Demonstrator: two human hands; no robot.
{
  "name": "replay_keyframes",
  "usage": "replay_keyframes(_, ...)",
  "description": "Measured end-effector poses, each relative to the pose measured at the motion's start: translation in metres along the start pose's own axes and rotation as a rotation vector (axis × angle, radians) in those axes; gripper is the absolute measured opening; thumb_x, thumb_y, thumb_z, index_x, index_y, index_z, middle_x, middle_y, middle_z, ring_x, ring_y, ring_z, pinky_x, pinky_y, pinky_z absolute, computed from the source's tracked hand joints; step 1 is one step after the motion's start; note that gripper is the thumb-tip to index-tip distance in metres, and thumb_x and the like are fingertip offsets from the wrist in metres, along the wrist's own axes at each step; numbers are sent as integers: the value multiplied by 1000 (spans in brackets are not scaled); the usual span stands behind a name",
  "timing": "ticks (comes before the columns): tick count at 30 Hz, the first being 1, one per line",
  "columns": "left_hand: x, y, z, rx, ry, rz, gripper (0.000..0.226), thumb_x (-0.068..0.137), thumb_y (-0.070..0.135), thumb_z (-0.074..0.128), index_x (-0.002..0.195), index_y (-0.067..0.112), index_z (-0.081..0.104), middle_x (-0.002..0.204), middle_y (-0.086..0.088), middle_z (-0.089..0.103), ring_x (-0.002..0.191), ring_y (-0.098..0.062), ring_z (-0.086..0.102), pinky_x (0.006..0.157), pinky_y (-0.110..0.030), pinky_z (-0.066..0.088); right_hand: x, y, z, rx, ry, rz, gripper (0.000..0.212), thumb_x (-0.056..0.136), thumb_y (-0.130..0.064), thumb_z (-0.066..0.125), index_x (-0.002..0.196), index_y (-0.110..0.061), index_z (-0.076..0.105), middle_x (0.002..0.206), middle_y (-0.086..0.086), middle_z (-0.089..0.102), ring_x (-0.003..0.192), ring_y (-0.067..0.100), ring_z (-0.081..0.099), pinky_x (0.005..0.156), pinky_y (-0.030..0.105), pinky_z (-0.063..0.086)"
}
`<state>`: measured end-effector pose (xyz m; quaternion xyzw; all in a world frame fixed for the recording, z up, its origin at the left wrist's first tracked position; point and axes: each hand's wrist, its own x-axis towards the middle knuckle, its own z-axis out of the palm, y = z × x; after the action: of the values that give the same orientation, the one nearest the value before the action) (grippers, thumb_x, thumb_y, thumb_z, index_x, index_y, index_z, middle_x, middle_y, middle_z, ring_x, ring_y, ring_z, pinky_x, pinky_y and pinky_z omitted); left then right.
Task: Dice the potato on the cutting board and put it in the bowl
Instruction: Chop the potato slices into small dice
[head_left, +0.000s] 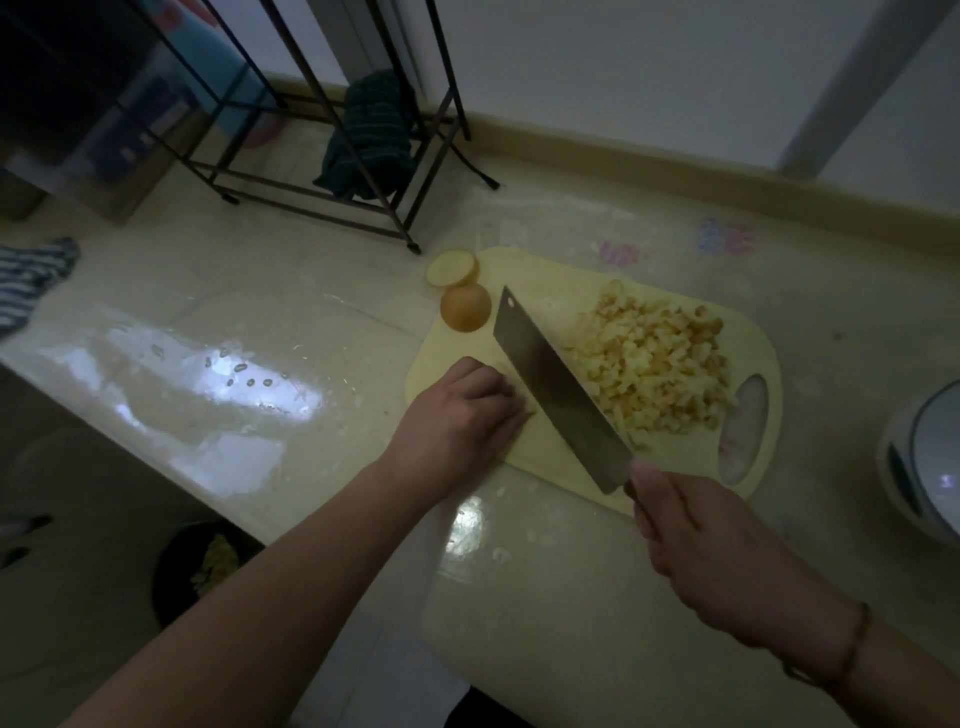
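Observation:
A pale yellow cutting board (524, 452) lies on the counter. A heap of diced potato (654, 364) covers its right half. Two potato end pieces (457, 288) sit at the board's far left corner, one cut face up, one skin up. My right hand (711, 545) grips the handle of a cleaver (556, 384), whose blade stands across the board between the heap and my left hand. My left hand (460, 410) is curled over potato strips next to the blade; the strips are mostly hidden under its fingers.
A white bowl (919, 462) sits at the right edge of the counter. A black metal rack (332, 171) with a dark cloth stands at the back. A striped towel (31, 280) lies far left. A dark bin (208, 566) with peelings stands on the floor below.

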<state>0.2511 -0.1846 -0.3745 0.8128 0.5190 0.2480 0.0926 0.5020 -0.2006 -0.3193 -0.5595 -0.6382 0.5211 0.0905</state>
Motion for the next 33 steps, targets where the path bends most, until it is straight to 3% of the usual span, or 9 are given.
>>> replay_keyframes(4, 0, 1, 1, 23, 26, -14, 24, 94, 24, 64, 88, 4, 78, 88, -9, 68, 83, -26, 62, 64, -36, 53, -2, 0, 5, 0, 8, -21, 74, 87, -72, 19, 62, -8, 47, 48, -1, 47, 45, 6, 42, 55, 33, 37)
replay_keyframes(8, -5, 3, 2, 74, 59, -6, 22, 93, 22, 65, 86, 5, 77, 85, -8, 68, 83, -27, 62, 61, -37, 54, -9, -2, 6, -17, 21, -80, 70, 86, -72, 23, 60, -12, 46, 49, -4, 51, 47, 9, 46, 58, 37, 40)
replay_keyframes(11, -5, 5, 2, 93, 74, -13, 19, 92, 19, 66, 85, 6, 78, 85, -7, 69, 80, -27, 62, 59, -36, 53, -15, -8, 8, -35, 7, -101, 59, 87, -65, 25, 58, -18, 46, 50, -8, 53, 51, 10, 50, 61, 36, 42)
replay_keyframes(16, -5, 6, 1, 80, 63, -25, 23, 95, 21, 61, 89, 9, 79, 86, -5, 71, 79, -29, 64, 59, -37, 53, -18, -6, 12, -119, 34, -131, 54, 86, -63, 24, 57, -22, 43, 56, -16, 54, 56, 7, 49, 58, 23, 36)
replay_keyframes(20, -3, 4, 1, 84, 58, -14, 20, 94, 20, 63, 91, 10, 79, 85, -5, 70, 77, -29, 62, 59, -35, 52, -25, 2, 14, -141, 52, -141, 54, 88, -66, 22, 59, -26, 44, 60, -21, 56, 59, 3, 51, 59, 25, 33)
replay_keyframes(24, -1, 5, 1, 72, 83, -7, 19, 93, 19, 64, 88, 9, 79, 85, -5, 71, 74, -28, 62, 60, -33, 51, -32, 7, 16, -189, 84, -116, 67, 78, -77, 10, 66, -26, 51, 60, -7, 58, 69, 7, 57, 63, 26, 38)
replay_keyframes(26, -2, 5, 1, 67, 88, -5, 22, 95, 20, 62, 88, 8, 80, 84, -5, 72, 73, -29, 62, 60, -34, 52, -28, 4, 17, -189, 72, -116, 67, 84, -73, 8, 66, -25, 51, 59, -6, 57, 68, 9, 57, 64, 28, 36)
replay_keyframes(29, -5, 4, 2, 70, 71, 15, 20, 94, 20, 63, 91, 9, 79, 86, -5, 72, 75, -28, 63, 62, -34, 52, -12, -9, 18, -198, 32, -116, 58, 84, -65, 14, 64, -22, 49, 59, -5, 55, 63, 9, 54, 61, 25, 31)
replay_keyframes(33, -4, 1, 0, 75, 47, 29, 18, 94, 19, 63, 92, 10, 80, 89, -4, 73, 77, -27, 64, 61, -35, 54, 4, -11, 17, -143, 23, -103, 57, 85, -62, 22, 61, -18, 49, 54, -4, 53, 58, 7, 53, 57, 17, 37)
